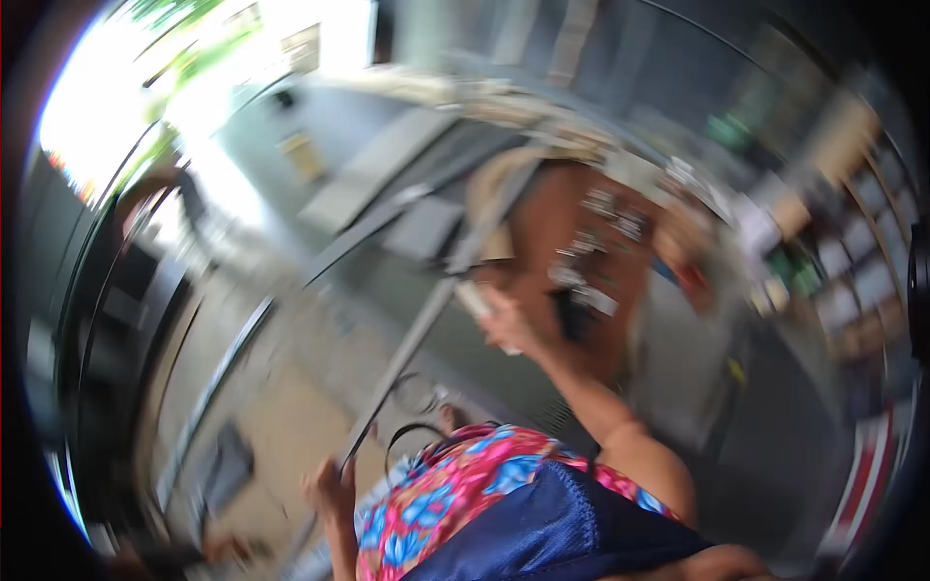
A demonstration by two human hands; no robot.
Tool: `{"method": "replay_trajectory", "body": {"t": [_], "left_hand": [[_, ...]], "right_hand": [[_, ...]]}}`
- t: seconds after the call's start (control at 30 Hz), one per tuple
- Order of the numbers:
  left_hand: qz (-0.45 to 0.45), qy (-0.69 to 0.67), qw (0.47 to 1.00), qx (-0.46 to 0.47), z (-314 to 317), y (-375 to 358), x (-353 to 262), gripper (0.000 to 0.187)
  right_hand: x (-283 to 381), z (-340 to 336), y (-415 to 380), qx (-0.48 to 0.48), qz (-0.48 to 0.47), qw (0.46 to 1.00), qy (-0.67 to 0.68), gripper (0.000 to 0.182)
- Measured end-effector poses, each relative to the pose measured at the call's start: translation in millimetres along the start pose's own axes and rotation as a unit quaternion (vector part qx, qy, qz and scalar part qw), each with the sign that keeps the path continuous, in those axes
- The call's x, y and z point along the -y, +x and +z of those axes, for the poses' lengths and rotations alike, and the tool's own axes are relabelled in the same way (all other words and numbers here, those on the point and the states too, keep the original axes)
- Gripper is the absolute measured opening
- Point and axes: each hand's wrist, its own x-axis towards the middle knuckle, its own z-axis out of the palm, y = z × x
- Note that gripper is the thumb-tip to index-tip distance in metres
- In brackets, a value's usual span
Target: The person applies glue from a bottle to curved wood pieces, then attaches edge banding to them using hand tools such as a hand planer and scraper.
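Note:
My left hand (331, 492) is closed around a long, thin grey bar (412, 347), low on the left beside my floral clothing. From there the bar slants up and away toward a brown-topped table (625, 281). My right hand (511, 324) reaches forward near the table's edge, its fingers closed on a pale, narrow block-like piece (474, 298) close beside the bar. Motion blur hides what kind of piece it is. Small metal-looking parts (586, 254) and a dark item (572, 315) lie on the brown tabletop, beyond my right hand.
Grey flat panels (383, 169) lie beyond the bar. On the floor at left are a long metal strip (218, 387), a tan sheet (300, 416) and a dark grey piece (228, 470). Shelves with boxes (852, 261) stand at right. A bright opening (126, 87) is at upper left.

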Motion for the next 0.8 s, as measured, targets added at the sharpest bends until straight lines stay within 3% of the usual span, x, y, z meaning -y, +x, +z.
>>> {"method": "replay_trajectory", "body": {"t": [0.03, 0.1, 0.17, 0.27, 0.37, 0.4, 0.5, 0.63, 0.8], "left_hand": [[-0.046, -0.065, 0.995, 0.055, -6.4, 6.9, -2.7, 0.042], [-0.023, -0.047, 0.997, 0.056, -2.1, 27.0, -10.4, 0.041], [-0.024, -0.020, 0.998, 0.059, -16.8, 30.8, -11.3, 0.041], [0.025, -0.016, 0.997, 0.069, -23.3, 55.2, -19.9, 0.040], [0.056, -0.020, 0.997, 0.045, -15.8, 74.4, -7.8, 0.041], [0.086, 0.007, 0.996, -0.006, -17.3, 77.6, -11.3, 0.042], [0.117, 0.010, 0.992, 0.034, -14.8, 103.3, 12.1, 0.042], [0.189, 0.003, 0.982, -0.004, -5.2, 142.1, 35.0, 0.041], [0.243, -0.031, 0.968, -0.049, -0.5, 200.7, 64.3, 0.043]], "right_hand": [[19.3, -7.4, -15.9, -0.008, 0.000, 1.000, 0.021, 0.056], [21.0, -22.1, -29.1, -0.033, -0.043, 0.998, 0.034, 0.058], [23.0, -39.5, -41.4, -0.044, -0.013, 0.999, 0.026, 0.060], [-11.4, -53.5, -44.8, -0.166, -0.095, 0.981, -0.030, 0.066], [5.4, -83.9, -62.7, -0.176, 0.008, 0.984, 0.004, 0.065], [-15.6, -88.5, -58.5, -0.189, -0.010, 0.981, 0.035, 0.066], [-25.5, -103.9, -49.7, -0.253, -0.010, 0.965, 0.070, 0.064], [-35.8, -118.1, -20.9, -0.347, -0.054, 0.936, -0.009, 0.058], [-43.1, -116.1, 27.4, -0.333, -0.041, 0.935, -0.113, 0.058]]}}
